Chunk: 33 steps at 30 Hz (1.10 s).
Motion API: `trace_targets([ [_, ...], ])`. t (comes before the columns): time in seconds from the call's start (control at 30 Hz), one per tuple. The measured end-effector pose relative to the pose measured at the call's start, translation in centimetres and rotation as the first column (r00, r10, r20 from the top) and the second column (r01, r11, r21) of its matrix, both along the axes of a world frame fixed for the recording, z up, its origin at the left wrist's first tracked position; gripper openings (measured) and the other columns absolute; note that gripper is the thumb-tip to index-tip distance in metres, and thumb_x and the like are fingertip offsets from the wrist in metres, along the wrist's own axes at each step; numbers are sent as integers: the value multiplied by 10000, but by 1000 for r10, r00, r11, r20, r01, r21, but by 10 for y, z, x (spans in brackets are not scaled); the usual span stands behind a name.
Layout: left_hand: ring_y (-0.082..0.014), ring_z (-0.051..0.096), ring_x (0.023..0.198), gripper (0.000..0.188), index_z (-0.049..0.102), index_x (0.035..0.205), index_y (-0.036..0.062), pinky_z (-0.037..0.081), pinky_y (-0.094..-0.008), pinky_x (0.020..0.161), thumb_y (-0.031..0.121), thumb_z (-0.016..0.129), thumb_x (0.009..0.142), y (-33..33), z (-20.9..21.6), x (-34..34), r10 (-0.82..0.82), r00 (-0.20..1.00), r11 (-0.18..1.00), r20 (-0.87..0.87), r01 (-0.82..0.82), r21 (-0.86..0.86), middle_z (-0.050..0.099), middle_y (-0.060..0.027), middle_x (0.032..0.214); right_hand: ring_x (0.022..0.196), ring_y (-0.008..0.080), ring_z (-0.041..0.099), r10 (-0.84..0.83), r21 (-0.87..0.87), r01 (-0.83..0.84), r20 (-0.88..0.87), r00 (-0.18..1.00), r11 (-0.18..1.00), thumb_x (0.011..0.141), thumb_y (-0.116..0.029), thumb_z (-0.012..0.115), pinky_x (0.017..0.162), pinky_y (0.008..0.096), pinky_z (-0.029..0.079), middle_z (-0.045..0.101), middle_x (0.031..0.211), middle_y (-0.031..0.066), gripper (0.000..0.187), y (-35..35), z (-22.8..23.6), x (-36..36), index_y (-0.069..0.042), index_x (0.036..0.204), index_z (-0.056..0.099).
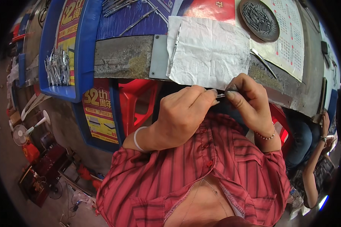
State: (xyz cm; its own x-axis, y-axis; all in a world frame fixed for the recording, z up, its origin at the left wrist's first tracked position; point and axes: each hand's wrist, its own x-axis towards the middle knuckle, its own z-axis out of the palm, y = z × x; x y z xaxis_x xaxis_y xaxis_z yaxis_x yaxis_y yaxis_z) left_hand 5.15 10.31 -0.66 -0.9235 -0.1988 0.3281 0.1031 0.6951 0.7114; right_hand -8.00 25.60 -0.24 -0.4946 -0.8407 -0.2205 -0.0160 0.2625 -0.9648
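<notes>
My left hand (183,115) and my right hand (252,102) meet just off the table's near edge. Pinched between their fingertips is a slim silvery metal piece (220,96); most of it is hidden, so its exact kind does not show. Beyond them a crumpled white paper sheet (212,49) covers part of the table. On its left side rests a thin metal rod-like part (175,47). To the right of the sheet, a dark slim tool with a bright end (264,63) lies slanted on the table edge.
A dark round dish (273,34) of small grey metal pieces sits far right on a printed sheet (293,49). Long metal parts (140,20) lie on a blue surface at the back. At left, a blue tray (88,49) holds a pile of slim parts (57,68). Another person's arm (310,174) shows at right.
</notes>
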Motion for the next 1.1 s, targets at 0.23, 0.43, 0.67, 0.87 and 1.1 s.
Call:
trace_targets([
  [0.23, -232, 599, 619, 282, 614, 923, 10, 468, -316, 526, -7, 742, 672, -1, 2, -1, 15, 1000, 999, 12, -14, -51, 582, -95, 746, 610, 50, 442, -20, -20, 22, 85, 996, 1000, 895, -82, 582, 542, 224, 386, 512, 672, 7, 129, -3, -1, -1, 11, 841, 511],
  [0.43, -236, 592, 615, 262, 608, 917, 13, 461, -320, 519, -1, 734, 687, -3, 2, -5, 19, 999, 997, 40, -16, -71, 572, -95, 744, 630, 46, 458, -9, 9, 8, 119, 993, 1000, 897, -90, 586, 554, 219, 394, 522, 692, 3, 132, -6, -3, -5, 14, 853, 517],
  [0.67, -275, 595, 662, 182, 611, 897, 11, 469, -342, 578, 7, 700, 739, -20, 8, -8, 146, 985, 989, 93, -147, 2, 581, -115, 772, 677, 56, 535, -161, -3, 162, 83, 983, 987, 904, -100, 576, 601, 199, 431, 581, 782, 7, 134, -4, 11, -24, 9, 980, 557],
  [0.87, -354, 587, 755, 275, 573, 923, -8, 459, -409, 652, 172, 716, 772, -69, -4, -36, 324, 935, 946, 143, -318, -59, 582, -159, 855, 710, 77, 496, -224, -93, 209, -563, 795, 973, 904, -85, 569, 628, 222, 409, 570, 794, 34, 136, -9, 12, -118, 33, 968, 550],
  [1.1, -332, 603, 738, 290, 582, 900, -9, 465, -409, 636, 209, 720, 767, -90, -5, -45, 429, 880, 904, 203, -418, -96, 606, -168, 860, 749, 346, 593, -31, 101, 179, -788, 615, 979, 828, -89, 613, 673, 361, 460, 615, 830, 184, 152, -31, 9, -164, 10, 934, 566],
])
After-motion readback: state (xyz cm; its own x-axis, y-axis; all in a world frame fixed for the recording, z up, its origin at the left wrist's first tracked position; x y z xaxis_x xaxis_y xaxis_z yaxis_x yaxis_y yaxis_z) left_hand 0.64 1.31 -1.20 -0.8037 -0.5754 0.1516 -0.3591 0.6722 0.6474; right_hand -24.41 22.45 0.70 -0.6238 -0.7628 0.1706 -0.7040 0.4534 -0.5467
